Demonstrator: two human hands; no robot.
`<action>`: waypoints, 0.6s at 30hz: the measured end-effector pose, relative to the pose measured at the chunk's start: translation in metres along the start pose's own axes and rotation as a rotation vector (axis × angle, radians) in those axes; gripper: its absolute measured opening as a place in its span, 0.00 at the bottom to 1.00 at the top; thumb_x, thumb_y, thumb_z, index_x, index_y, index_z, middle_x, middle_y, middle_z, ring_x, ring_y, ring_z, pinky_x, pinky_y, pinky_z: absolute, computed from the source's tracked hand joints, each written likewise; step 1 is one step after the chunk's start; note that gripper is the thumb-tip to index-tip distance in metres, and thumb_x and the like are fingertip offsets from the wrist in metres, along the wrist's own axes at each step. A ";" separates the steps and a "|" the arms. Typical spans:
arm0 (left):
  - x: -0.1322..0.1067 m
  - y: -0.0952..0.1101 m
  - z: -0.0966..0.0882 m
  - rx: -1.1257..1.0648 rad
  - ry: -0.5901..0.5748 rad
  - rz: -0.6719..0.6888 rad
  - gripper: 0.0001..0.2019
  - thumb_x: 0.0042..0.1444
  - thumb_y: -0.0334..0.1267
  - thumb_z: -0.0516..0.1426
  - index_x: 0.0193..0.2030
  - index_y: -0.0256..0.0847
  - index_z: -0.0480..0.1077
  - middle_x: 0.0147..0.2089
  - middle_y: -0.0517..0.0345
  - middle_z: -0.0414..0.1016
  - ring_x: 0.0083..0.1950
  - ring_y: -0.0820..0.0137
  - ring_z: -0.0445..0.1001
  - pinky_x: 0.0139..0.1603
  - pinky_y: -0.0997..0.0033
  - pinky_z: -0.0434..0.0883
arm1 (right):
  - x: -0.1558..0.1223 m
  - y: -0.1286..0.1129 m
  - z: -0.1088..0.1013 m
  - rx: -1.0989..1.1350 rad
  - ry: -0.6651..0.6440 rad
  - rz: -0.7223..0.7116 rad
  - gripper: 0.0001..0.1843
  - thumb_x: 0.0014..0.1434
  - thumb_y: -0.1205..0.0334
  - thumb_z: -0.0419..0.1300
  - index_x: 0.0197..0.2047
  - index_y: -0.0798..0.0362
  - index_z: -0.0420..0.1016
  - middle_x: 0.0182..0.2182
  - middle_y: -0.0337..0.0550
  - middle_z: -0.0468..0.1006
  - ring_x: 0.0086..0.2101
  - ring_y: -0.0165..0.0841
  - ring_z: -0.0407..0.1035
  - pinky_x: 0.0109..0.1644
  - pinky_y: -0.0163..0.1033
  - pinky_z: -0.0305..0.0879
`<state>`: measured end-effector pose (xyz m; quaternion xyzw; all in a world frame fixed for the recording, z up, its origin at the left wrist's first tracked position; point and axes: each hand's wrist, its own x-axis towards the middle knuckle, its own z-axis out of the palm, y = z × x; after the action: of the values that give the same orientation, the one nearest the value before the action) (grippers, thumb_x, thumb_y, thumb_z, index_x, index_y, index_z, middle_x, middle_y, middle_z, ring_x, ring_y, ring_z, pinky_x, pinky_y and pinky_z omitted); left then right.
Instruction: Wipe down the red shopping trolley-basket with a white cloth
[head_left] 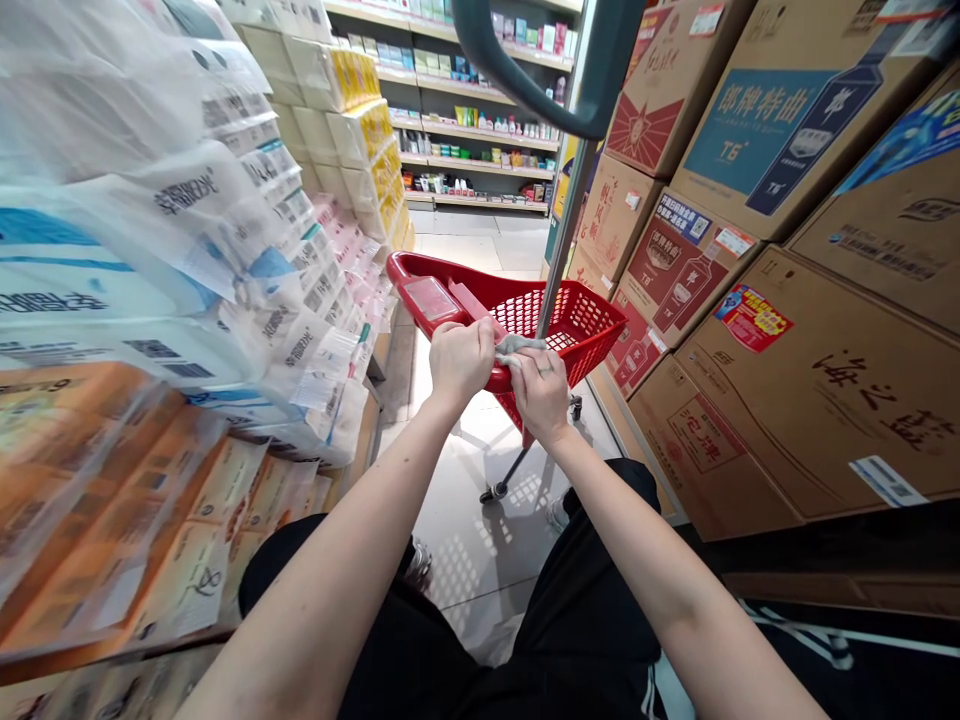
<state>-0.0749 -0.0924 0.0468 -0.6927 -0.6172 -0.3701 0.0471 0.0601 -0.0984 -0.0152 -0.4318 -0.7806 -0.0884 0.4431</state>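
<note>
Stacked cardboard cartons (810, 380) line the right of a shop aisle, and plastic-wrapped tissue packs (150, 250) line the left; between them, over a tiled floor (472, 570), stands a red mesh shopping basket (581, 325) on a wheeled frame, directly in front of the person. Both bare forearms reach forward and inward; the left hand (463, 362) and right hand (541, 393) are clenched close together, grasping a crumpled grey cloth (519, 350) against the basket's red rim.
</note>
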 end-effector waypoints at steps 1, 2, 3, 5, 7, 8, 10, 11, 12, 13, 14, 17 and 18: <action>0.001 0.000 0.001 0.001 -0.002 0.005 0.28 0.64 0.41 0.34 0.34 0.40 0.75 0.32 0.55 0.79 0.38 0.68 0.75 0.52 0.63 0.62 | 0.006 0.000 -0.001 -0.020 -0.019 0.005 0.14 0.66 0.59 0.46 0.42 0.52 0.72 0.43 0.49 0.72 0.45 0.39 0.62 0.53 0.46 0.57; 0.001 -0.001 0.003 0.001 -0.004 0.010 0.28 0.64 0.41 0.34 0.35 0.40 0.75 0.32 0.55 0.79 0.37 0.68 0.75 0.52 0.63 0.62 | 0.011 -0.001 -0.002 -0.040 -0.035 0.014 0.14 0.66 0.58 0.46 0.39 0.52 0.72 0.41 0.49 0.73 0.44 0.39 0.62 0.52 0.47 0.57; 0.002 -0.001 0.004 0.003 -0.006 0.017 0.27 0.64 0.40 0.34 0.36 0.40 0.74 0.32 0.55 0.79 0.37 0.68 0.75 0.51 0.64 0.62 | 0.015 -0.002 -0.003 -0.057 -0.047 0.024 0.15 0.66 0.58 0.46 0.37 0.52 0.71 0.39 0.49 0.73 0.43 0.39 0.62 0.51 0.47 0.57; 0.003 -0.002 0.006 0.010 -0.006 0.031 0.26 0.64 0.40 0.35 0.37 0.40 0.74 0.33 0.55 0.79 0.37 0.68 0.75 0.50 0.64 0.62 | 0.018 -0.003 -0.005 -0.071 -0.057 0.041 0.15 0.66 0.57 0.45 0.36 0.52 0.70 0.37 0.49 0.73 0.42 0.40 0.62 0.50 0.47 0.58; 0.003 -0.002 0.008 0.015 0.000 0.039 0.26 0.64 0.40 0.35 0.38 0.40 0.74 0.33 0.55 0.79 0.38 0.67 0.75 0.49 0.64 0.62 | 0.013 -0.004 -0.007 -0.043 -0.041 0.051 0.15 0.67 0.58 0.45 0.38 0.52 0.71 0.39 0.49 0.73 0.43 0.39 0.62 0.51 0.47 0.58; 0.003 -0.001 0.009 0.014 0.004 0.040 0.25 0.64 0.40 0.36 0.38 0.40 0.74 0.33 0.54 0.79 0.38 0.67 0.75 0.49 0.65 0.62 | 0.009 -0.005 -0.008 -0.016 -0.024 0.055 0.15 0.67 0.59 0.44 0.40 0.52 0.71 0.41 0.49 0.73 0.44 0.39 0.62 0.52 0.47 0.58; 0.003 -0.001 0.009 0.008 0.011 0.040 0.25 0.64 0.40 0.35 0.38 0.40 0.74 0.34 0.54 0.79 0.38 0.67 0.75 0.48 0.65 0.62 | -0.001 -0.005 -0.009 0.044 0.013 0.057 0.16 0.67 0.61 0.43 0.48 0.52 0.71 0.46 0.48 0.72 0.48 0.38 0.62 0.55 0.47 0.57; 0.003 -0.001 0.009 0.006 0.013 0.041 0.25 0.64 0.40 0.35 0.38 0.40 0.74 0.34 0.54 0.79 0.38 0.67 0.75 0.48 0.65 0.62 | -0.006 -0.004 -0.010 0.069 0.022 0.053 0.17 0.67 0.61 0.43 0.52 0.52 0.69 0.49 0.48 0.71 0.50 0.38 0.61 0.56 0.47 0.57; 0.003 -0.002 0.009 0.005 0.014 0.043 0.26 0.64 0.40 0.35 0.38 0.40 0.74 0.34 0.54 0.79 0.38 0.67 0.75 0.48 0.64 0.62 | -0.010 -0.004 -0.011 0.086 0.023 0.045 0.18 0.67 0.62 0.43 0.55 0.52 0.67 0.52 0.48 0.70 0.52 0.38 0.60 0.57 0.48 0.56; 0.003 -0.002 0.009 0.007 0.013 0.046 0.26 0.64 0.40 0.35 0.38 0.40 0.74 0.34 0.55 0.79 0.38 0.67 0.75 0.48 0.64 0.62 | -0.011 -0.003 -0.013 0.094 0.014 0.032 0.19 0.67 0.62 0.42 0.57 0.51 0.65 0.53 0.48 0.69 0.53 0.38 0.59 0.57 0.48 0.56; 0.003 -0.003 0.009 0.010 0.011 0.050 0.26 0.65 0.40 0.35 0.38 0.40 0.73 0.34 0.55 0.79 0.39 0.67 0.75 0.48 0.64 0.62 | -0.011 -0.003 -0.014 0.094 -0.004 0.013 0.20 0.67 0.62 0.42 0.58 0.51 0.64 0.54 0.48 0.68 0.54 0.38 0.59 0.58 0.48 0.56; 0.005 -0.004 0.008 0.030 0.001 0.060 0.26 0.65 0.41 0.35 0.38 0.41 0.74 0.34 0.54 0.79 0.39 0.66 0.75 0.49 0.63 0.62 | -0.001 -0.004 -0.020 0.041 -0.087 -0.040 0.20 0.67 0.62 0.41 0.56 0.52 0.65 0.52 0.49 0.71 0.53 0.38 0.61 0.56 0.46 0.56; 0.005 -0.004 0.008 0.037 -0.001 0.060 0.26 0.65 0.42 0.35 0.38 0.41 0.74 0.34 0.54 0.79 0.39 0.66 0.75 0.49 0.63 0.62 | 0.005 -0.005 -0.021 0.007 -0.122 -0.046 0.19 0.67 0.62 0.41 0.54 0.53 0.67 0.49 0.49 0.73 0.51 0.38 0.62 0.55 0.45 0.56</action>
<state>-0.0755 -0.0833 0.0426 -0.7101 -0.6030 -0.3566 0.0705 0.0683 -0.1096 0.0025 -0.4167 -0.8163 -0.0693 0.3940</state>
